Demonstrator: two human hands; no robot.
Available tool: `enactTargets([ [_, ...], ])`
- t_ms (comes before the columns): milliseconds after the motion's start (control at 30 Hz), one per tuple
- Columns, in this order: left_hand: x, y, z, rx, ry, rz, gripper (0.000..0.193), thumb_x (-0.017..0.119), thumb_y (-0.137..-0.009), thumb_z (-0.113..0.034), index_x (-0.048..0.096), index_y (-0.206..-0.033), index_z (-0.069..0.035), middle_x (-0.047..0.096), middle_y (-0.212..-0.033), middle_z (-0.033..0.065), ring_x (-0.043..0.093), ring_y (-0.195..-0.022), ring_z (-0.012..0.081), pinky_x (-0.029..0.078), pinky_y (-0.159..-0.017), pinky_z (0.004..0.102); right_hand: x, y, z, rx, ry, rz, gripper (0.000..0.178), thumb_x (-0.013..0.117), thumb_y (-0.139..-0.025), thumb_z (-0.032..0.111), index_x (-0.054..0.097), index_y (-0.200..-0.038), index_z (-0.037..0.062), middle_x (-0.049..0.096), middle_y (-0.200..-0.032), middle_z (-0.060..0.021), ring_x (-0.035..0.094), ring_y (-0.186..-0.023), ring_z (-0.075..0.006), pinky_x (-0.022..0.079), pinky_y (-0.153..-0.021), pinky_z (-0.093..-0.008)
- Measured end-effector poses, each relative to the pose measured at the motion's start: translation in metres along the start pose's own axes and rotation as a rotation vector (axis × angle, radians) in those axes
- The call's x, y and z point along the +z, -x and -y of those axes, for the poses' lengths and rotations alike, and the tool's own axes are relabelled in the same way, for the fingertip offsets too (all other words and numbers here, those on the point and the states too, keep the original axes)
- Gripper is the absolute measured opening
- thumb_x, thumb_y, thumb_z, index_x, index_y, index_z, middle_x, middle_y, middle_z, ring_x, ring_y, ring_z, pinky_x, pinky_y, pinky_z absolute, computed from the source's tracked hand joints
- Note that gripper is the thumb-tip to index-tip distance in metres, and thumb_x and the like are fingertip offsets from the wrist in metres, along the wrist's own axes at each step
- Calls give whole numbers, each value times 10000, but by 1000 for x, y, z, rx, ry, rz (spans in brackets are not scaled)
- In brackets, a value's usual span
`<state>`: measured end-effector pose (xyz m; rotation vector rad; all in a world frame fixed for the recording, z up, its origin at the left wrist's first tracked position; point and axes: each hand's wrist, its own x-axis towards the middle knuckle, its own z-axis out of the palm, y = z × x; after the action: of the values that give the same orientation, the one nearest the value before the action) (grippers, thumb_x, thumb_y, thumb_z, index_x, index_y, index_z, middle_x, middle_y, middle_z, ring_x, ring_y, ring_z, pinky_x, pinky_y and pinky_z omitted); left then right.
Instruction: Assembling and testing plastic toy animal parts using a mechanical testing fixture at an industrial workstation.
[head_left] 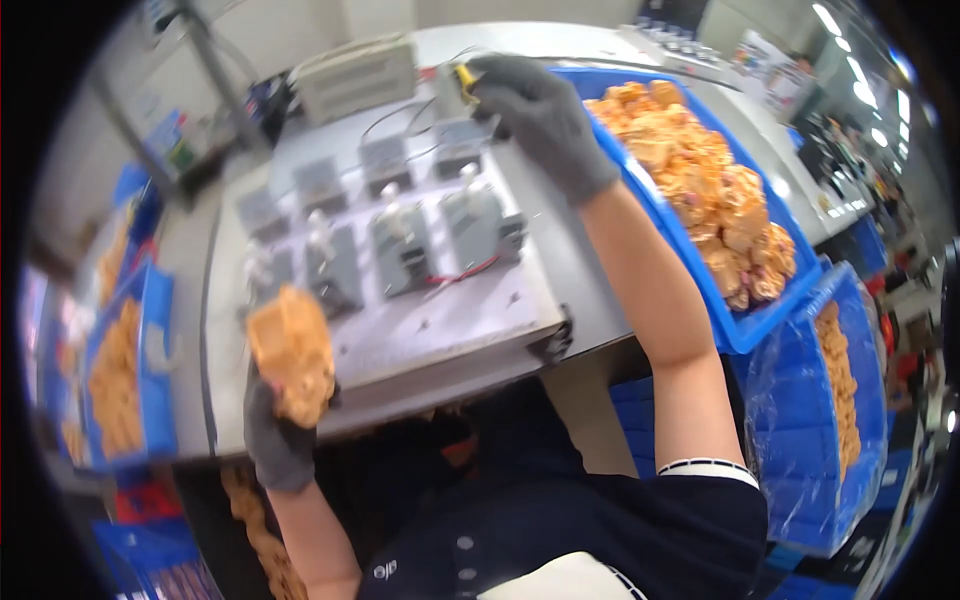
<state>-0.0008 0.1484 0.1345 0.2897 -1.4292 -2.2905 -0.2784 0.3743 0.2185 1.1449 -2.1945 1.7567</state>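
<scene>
My left hand (277, 440), in a grey glove, is closed around the lower end of an orange moulded plastic part (290, 345). The part stands up from the hand at the near left edge of a white test fixture (440, 335). Farther off, my right hand (535, 115), also gloved in grey, reaches past the fixture's back right corner. Its fingertips pinch a small yellow piece (466, 82), too blurred to name. Grey blocks with upright white-tipped clamps (400, 235) stand in a row on the fixture, a red wire running by the right ones.
A beige instrument box (355, 78) with dark cables stands behind the fixture. Along the right lies a blue bin (650, 200) heaped with wrapped orange parts. A plastic-lined blue crate (790, 430) is below it, and blue bins of orange parts (155, 360) line the left.
</scene>
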Motion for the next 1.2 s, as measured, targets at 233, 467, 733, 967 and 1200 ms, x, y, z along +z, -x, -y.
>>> enactTargets([
  [233,18,-38,-37,286,-192,-4,474,452,-923,-317,406,-1268,4,579,-982,126,602,-689,156,494,-541,256,153,113,15,-83,196,168,501,640,-768,76,452,-1232,61,531,-1007,-97,567,-830,-146,490,-603,-261],
  [467,5,-75,-51,463,-690,4,510,583,-863,-379,458,-1217,-34,593,-952,129,594,-841,134,477,-707,250,203,125,15,140,-376,-6,544,641,-746,30,426,-1245,49,524,-1054,-82,557,-825,-123,473,-625,-236],
  [733,34,-157,-5,762,-1234,72,508,586,-816,-431,489,-1166,-75,616,-962,206,609,-864,364,493,-716,406,196,129,2,181,-495,29,422,612,-735,-20,488,-1138,-5,564,-929,-42,516,-758,-65,436,-640,-199],
  [967,37,-158,-15,569,-1487,88,525,588,-827,-408,507,-1207,-55,617,-965,218,598,-882,341,465,-775,390,196,128,3,179,-497,9,428,615,-729,-20,491,-1138,-5,569,-922,-41,516,-742,-67,438,-646,-199],
  [1200,35,-151,-8,408,-1718,450,588,523,-852,-461,439,-1282,-69,611,-1009,216,599,-907,331,468,-771,377,199,127,-1,175,-477,23,435,614,-730,-22,490,-1146,1,573,-916,-46,520,-726,-73,448,-639,-209],
])
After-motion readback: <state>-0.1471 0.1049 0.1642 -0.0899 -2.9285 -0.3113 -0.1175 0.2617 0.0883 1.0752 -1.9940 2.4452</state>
